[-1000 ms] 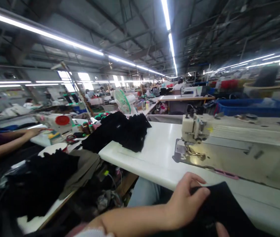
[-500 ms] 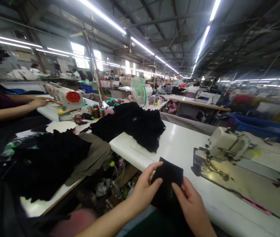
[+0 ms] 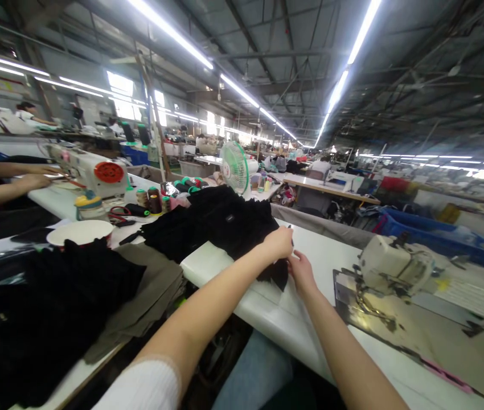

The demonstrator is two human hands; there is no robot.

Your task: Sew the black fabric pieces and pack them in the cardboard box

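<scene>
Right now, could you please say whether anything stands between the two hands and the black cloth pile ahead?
Nothing visible does: the left hand and right hand are at the right edge of the black cloth pile. A sewing machine stands farther right.

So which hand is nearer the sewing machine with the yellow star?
Right. The right hand is over the white table, left of the sewing machine; the left hand is farther left, at the black cloth.

Cloth pile [image 3: 229, 222] on table [image 3: 263, 316] — fan [image 3: 234, 168] apparently behind, machine [image 3: 396, 262] right.
</scene>
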